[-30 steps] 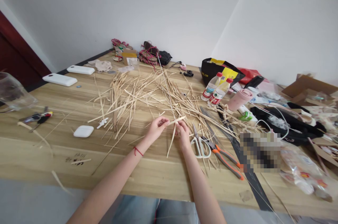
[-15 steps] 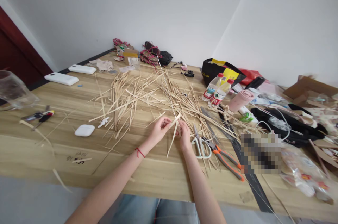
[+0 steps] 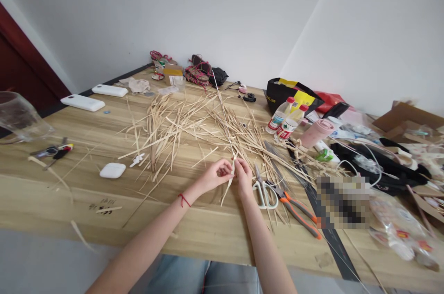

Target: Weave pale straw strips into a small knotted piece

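Above the front middle of the table, my left hand (image 3: 217, 176) pinches a pale flat plant strip (image 3: 226, 190) between thumb and fingertip. My right hand (image 3: 243, 177) is closed on the same strip at its upper part, close beside the left fingers. The strip's lower end hangs down between the hands. A long thin light rod or strand (image 3: 222, 111) runs away from the fingers toward the back; its near end is hidden at the hands. White-handled scissors (image 3: 265, 194) and orange-handled pliers (image 3: 298, 213) lie just right of my right hand.
Loose strips (image 3: 166, 130) spread over the table's middle, with another bunch (image 3: 239, 130) to their right. Two bottles (image 3: 287, 123), a pink cup (image 3: 317, 132) and a black bag (image 3: 291, 93) stand on the right. A white case (image 3: 113, 170) and clear container (image 3: 22, 116) are left.
My hands have drawn closer together. The left has shifted slightly right and down, and the strip, splayed in two before, now hangs as one narrow length.
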Demonstrator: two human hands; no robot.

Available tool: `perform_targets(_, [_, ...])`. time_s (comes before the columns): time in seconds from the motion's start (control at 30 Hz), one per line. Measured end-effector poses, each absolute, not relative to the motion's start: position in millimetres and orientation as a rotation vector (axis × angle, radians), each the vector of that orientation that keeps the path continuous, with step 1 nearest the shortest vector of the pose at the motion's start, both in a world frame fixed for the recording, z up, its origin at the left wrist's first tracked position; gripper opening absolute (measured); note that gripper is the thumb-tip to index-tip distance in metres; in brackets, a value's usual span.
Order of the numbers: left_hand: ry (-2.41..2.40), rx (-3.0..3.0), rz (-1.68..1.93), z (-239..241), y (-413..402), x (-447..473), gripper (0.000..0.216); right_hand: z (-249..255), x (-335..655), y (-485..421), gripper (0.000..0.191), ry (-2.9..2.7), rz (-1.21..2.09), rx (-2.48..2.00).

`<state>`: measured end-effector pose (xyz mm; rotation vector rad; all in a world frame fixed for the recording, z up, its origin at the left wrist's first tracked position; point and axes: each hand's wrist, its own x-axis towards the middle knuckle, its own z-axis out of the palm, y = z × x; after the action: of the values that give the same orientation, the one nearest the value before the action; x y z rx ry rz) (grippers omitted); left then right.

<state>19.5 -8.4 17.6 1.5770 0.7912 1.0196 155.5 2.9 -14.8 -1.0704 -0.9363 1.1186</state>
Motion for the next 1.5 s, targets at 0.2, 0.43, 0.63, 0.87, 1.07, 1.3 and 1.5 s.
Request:
perform_targets(0.2, [0.702,1.616,0.876,28,-12,16,0.018,-17,157,4,0.028,-0.949,1.073,-1.091])
perform_targets(0.43, [0.892,1.641,1.058,14,0,13,0.012,-12,157,0,0.027,-1.036,1.180,-1.053])
perform_targets(0.63, [1.221,1.688,1.367,0,10,7,0.038,-4,156,-6,0.024,-1.039,1.387,-0.967])
perform_targets(0.87, [1.231,1.798,1.380,2,11,4,0.027,1,151,-12,0.021,-1.034,1.592,-0.917])
perform_targets(1.07, [1.260,2.038,1.128,17,1,4,0.018,-3,150,-8,0.024,-0.939,1.448,-0.982])
perform_targets(1.3, [1.406,2.366,0.703,43,-9,-4,0.014,-12,153,-2,0.028,-0.812,1.370,-1.031])
perform_targets(1.5, [1.790,2.259,0.588,71,-25,-63,0.022,-10,152,-4,0.032,-0.817,1.383,-1.045])
